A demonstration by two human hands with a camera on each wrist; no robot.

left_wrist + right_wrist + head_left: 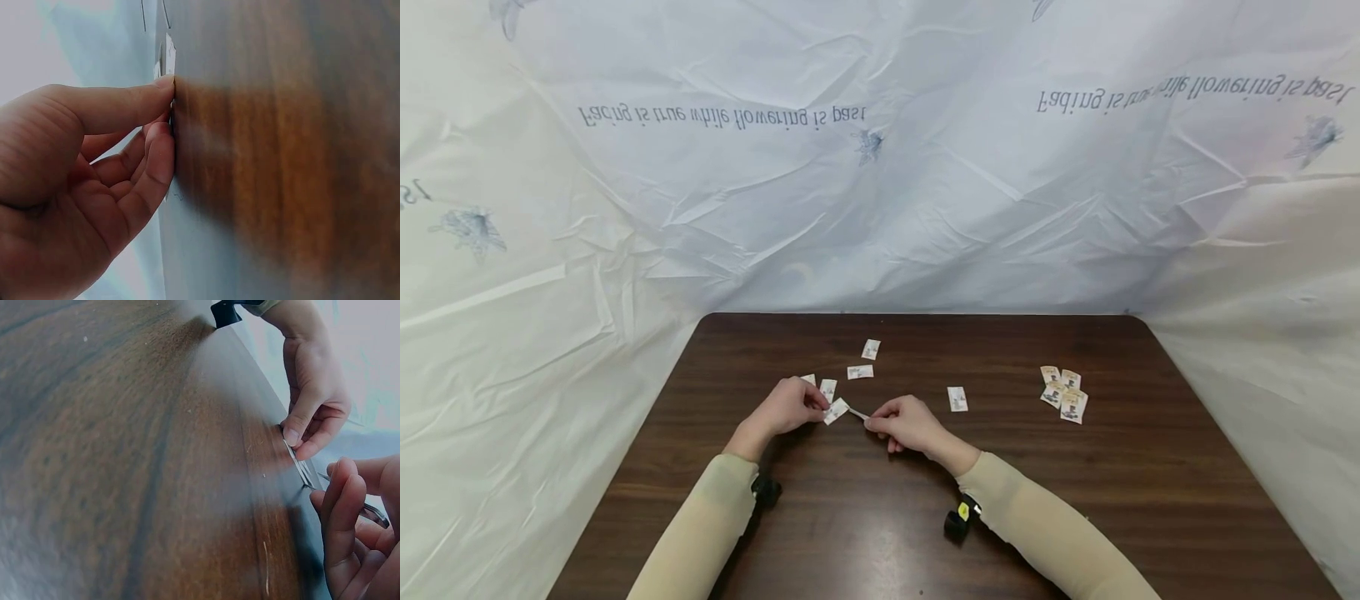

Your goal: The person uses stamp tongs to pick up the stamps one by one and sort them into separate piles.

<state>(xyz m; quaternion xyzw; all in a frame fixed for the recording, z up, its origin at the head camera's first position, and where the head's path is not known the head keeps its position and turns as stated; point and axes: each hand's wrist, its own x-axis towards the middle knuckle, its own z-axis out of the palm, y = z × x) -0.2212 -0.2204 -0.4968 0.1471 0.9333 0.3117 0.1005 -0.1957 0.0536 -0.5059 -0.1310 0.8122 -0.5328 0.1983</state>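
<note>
My left hand (788,407) is low over the table and pinches the near-left edge of a small printed paper card (837,412) between thumb and fingers. In the left wrist view the thumb (128,106) meets the table surface there. My right hand (912,423) grips thin metal tweezers (857,413), their tips at the card's right corner. A shiny curved end of the tweezers (375,516) shows behind the fingers in the right wrist view. Another small card (828,388) lies just beyond the left fingers, and a further card (808,379) is partly hidden by that hand.
Farther back lie two loose cards, one upright (871,349) and one sideways (861,372). A single card (957,399) sits right of my right hand. Several overlapping cards (1063,395) form a cluster at the right. White printed sheeting (925,233) surrounds the dark wooden table (880,517).
</note>
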